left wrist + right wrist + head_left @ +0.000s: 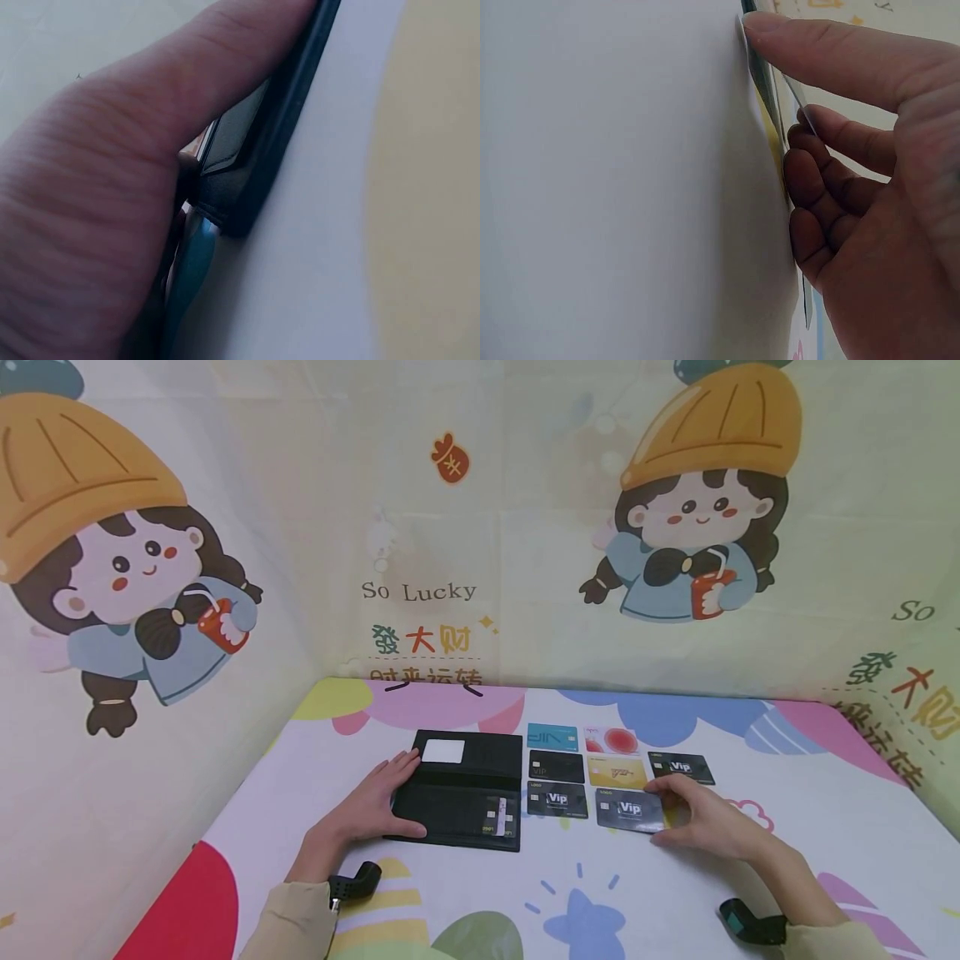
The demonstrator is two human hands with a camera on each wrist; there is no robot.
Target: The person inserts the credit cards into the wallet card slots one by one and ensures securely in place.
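As the left hand [369,803] lies spread across the left edge of the wallet [450,814], the right hand [707,818] pinches the gray card [628,811] by its right end, thumb nearer the body, just in front of the gold card [615,772]. Probably light and slick, it looks stiff and should handle best by opposite edges.

Head view: high, near side, facing forward and down over table [465,885] to wall [525,552]; widest. Left wrist view: close, low, tipped sideways, on left hand [371,802] and wallet [442,810], both shared with head view. Right wrist view: close, low, sideways, right hand [705,814] shared likewise.
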